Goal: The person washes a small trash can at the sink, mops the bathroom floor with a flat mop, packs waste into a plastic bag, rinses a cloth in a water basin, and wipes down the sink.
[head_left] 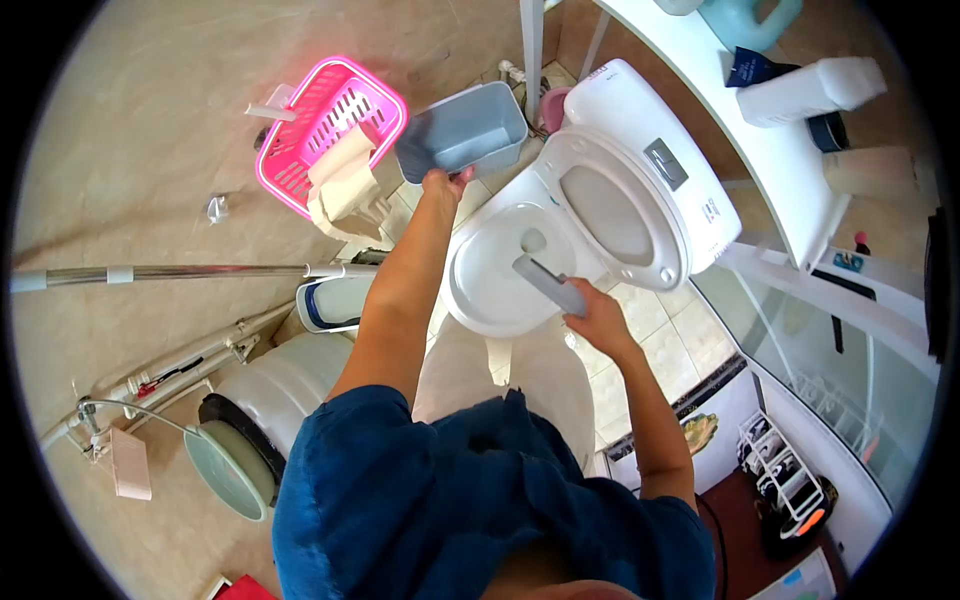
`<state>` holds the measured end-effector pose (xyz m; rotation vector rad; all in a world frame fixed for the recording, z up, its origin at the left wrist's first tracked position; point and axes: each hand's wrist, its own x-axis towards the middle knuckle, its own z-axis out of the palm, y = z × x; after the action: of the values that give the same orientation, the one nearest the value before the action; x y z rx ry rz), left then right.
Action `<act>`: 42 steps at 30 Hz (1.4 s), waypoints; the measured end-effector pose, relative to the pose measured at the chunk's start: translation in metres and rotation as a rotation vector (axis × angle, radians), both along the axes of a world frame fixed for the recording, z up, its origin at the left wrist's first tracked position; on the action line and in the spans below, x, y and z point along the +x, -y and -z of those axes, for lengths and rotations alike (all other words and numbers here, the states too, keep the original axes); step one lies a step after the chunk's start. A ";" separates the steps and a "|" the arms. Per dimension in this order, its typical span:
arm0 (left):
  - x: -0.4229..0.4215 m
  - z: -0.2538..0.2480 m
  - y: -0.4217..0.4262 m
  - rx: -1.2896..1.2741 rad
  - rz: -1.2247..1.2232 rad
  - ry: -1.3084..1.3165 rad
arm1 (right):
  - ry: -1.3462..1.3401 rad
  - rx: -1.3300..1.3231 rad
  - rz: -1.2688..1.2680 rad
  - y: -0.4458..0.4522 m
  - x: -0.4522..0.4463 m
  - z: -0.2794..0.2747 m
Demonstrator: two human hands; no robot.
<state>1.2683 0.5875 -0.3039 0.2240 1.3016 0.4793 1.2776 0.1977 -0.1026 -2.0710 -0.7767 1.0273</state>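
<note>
My left hand [447, 180] grips the near rim of a grey rectangular plastic bin [462, 130], its fingers curled over the edge. The bin looks bare inside and stands between a pink basket and the toilet. In my right hand [603, 318] is a flat grey plastic piece [548, 285], seen nearly edge-on; its full shape is hidden, and its colour matches the bin. It is held over the white toilet bowl [470, 285]. The toilet seat and lid [612, 210] are raised against the tank [665, 165].
A pink slotted basket [335, 110] with a beige cloth or paper over its rim hangs at the wall. White shelf [715, 95] with bottles juts out at right. A metal rail [200, 272], a pale barrel [300, 385] and a green basin [230, 470] are at left.
</note>
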 end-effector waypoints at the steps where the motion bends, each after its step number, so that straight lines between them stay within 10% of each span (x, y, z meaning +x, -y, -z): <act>1: 0.007 0.014 -0.009 -0.024 -0.020 0.029 | -0.003 0.001 -0.005 -0.002 -0.003 0.014; 24: 0.130 0.088 -0.109 0.005 -0.471 0.109 | -0.082 -0.017 0.004 -0.078 -0.004 0.139; 42: 0.124 0.077 -0.102 0.036 -0.325 0.203 | -0.167 -0.065 0.103 -0.098 -0.004 0.157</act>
<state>1.3919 0.6891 -0.3812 -0.0087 1.1342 0.7818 1.2739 0.2959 -0.2598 -2.0261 -0.5536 1.1637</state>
